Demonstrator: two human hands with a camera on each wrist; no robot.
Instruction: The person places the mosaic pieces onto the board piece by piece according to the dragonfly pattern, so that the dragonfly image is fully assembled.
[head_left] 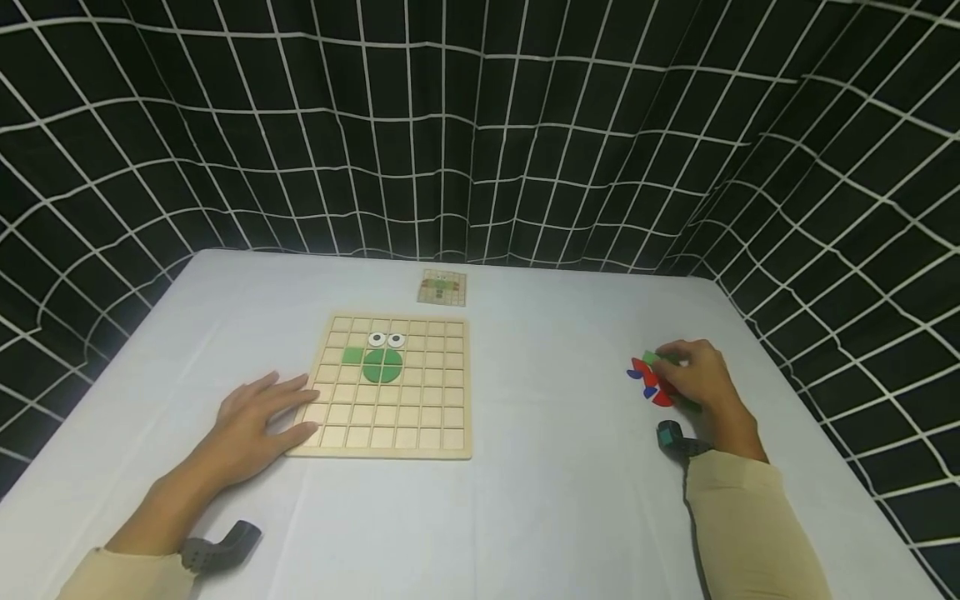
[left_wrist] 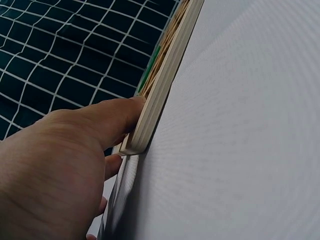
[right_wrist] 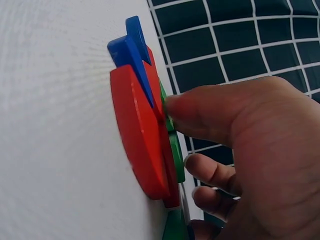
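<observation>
Head view: left hand [head_left: 255,427] touches grid board [head_left: 431,417], right hand [head_left: 697,377] coloured pieces [head_left: 649,377].

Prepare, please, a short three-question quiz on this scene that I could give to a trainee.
1. True or false: on the wooden board, two eye pieces sit just beyond the green circle, as the wearer of the head camera sees it.
2. Which hand is at the loose red, blue and green pieces?
3. Where does the small picture card lie?
A) on the wooden board
B) beyond the wooden board's far edge
C) under the loose pieces

Key: 1. True. 2. The right hand. 3. B.
</observation>
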